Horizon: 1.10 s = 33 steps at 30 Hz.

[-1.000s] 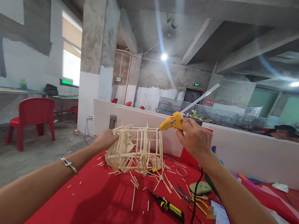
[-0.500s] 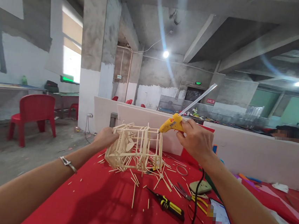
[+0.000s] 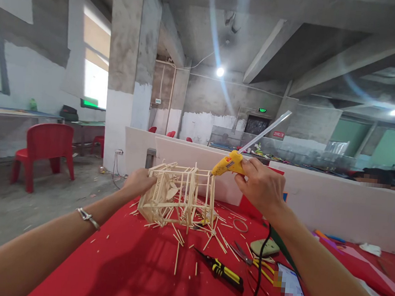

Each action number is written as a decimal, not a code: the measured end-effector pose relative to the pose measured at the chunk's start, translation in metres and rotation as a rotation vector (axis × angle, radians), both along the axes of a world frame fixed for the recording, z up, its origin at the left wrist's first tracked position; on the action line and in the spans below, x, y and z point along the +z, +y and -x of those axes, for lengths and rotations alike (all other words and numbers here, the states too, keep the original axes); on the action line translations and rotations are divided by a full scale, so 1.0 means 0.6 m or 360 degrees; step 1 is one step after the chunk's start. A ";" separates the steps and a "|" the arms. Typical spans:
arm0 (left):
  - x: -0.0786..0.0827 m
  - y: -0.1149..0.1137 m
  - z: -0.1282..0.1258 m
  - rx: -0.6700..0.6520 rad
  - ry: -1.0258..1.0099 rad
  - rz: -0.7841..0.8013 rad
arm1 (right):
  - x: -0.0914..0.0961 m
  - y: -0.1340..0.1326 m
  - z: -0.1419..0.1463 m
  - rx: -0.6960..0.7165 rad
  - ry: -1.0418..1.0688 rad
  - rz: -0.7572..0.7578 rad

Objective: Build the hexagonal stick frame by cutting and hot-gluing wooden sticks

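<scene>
My left hand (image 3: 140, 182) grips the left end of a frame model built from thin wooden sticks (image 3: 190, 198), which lies on its side over the red table. Its fingers are partly hidden behind the sticks. My right hand (image 3: 262, 184) is closed around a yellow hot glue gun (image 3: 229, 163) with a long clear glue stick (image 3: 267, 130) poking out of its back. The gun's nozzle is at the upper right corner of the model; whether it touches the wood I cannot tell. A black cord (image 3: 258, 275) hangs from the gun.
Loose sticks (image 3: 176, 257) are scattered on the red tabletop (image 3: 129, 276). A black and yellow pen-shaped tool (image 3: 223, 271), yellow-handled scissors (image 3: 263, 267), a green case (image 3: 264, 247) and a phone (image 3: 292, 287) lie to the right. White boards (image 3: 335, 203) stand along the back edge.
The glue gun in my right hand has shifted very slightly to the right at the model's upper corner. My left hand and the stick model look almost unmoved.
</scene>
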<state>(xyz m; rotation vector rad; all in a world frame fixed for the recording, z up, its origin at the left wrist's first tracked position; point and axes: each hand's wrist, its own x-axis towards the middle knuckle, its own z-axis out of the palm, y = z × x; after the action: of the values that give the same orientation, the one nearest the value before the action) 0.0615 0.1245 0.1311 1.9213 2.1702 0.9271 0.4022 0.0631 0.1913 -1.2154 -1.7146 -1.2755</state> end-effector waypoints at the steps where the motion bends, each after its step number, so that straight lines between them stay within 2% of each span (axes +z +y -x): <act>1: 0.001 -0.001 0.000 0.0001 0.0009 -0.0004 | 0.001 -0.001 0.000 0.0001 -0.0001 0.0000; 18: 0.002 -0.027 0.003 0.0016 0.0151 -0.0259 | -0.001 -0.014 -0.002 0.0009 0.0058 0.0241; 28: 0.002 -0.041 0.006 0.0063 0.0172 -0.0337 | 0.001 -0.024 -0.006 0.0063 0.0150 0.0166; 33: 0.002 -0.045 0.003 0.0057 0.0214 -0.0343 | 0.004 -0.028 -0.007 0.0097 0.0148 0.0211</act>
<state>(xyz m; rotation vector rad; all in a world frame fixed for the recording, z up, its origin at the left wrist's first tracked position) 0.0595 0.0972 0.1323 2.1034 2.2674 1.1104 0.4065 0.0461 0.1940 -1.2676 -1.7777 -1.0671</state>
